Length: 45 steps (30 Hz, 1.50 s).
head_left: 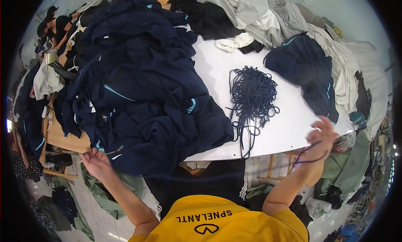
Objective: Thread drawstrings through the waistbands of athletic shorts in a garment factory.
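My left hand point(96, 161) is closed around a thin metal rod-like tool point(113, 151), at the near left edge of a heap of navy garments point(146, 87) with light blue trim. Raised at the right, above the table's near edge, my right hand point(322, 135) has curled fingers, slightly blurred. A navy cord point(307, 155) loops from it past the wrist. A faint blurred blue streak runs across in front of my body, perhaps the same cord. On the white tabletop point(209, 74) lies a tangled pile of navy cords point(253, 93), some ends trailing toward the near edge.
A separate navy garment point(303, 70) lies at the right of the table. Grey and white cloth point(255, 12) and black cloth point(205, 20) are heaped at the back. Far left, another person point(56, 28) bends over cloth. Green fabric point(111, 194) lies low beside me.
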Each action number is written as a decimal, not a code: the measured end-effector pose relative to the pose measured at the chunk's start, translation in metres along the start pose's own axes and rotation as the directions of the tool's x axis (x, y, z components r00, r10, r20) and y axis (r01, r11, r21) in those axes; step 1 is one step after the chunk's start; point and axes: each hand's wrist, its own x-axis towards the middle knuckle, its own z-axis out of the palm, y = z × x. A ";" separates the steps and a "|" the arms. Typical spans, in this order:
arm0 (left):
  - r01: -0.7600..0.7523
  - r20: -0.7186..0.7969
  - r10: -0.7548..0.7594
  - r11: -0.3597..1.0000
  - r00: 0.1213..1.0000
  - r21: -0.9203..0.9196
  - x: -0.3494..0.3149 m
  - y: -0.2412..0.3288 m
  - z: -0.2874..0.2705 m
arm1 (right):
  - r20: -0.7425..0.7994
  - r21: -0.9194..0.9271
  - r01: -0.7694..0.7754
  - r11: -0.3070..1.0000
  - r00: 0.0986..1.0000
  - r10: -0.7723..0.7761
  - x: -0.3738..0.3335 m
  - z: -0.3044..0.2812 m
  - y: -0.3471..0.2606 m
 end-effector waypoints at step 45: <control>0.568 0.267 -0.605 0.796 0.750 0.207 -0.136 -0.098 0.165 | 0.825 0.049 -0.573 0.818 0.485 0.290 -0.132 0.123 0.020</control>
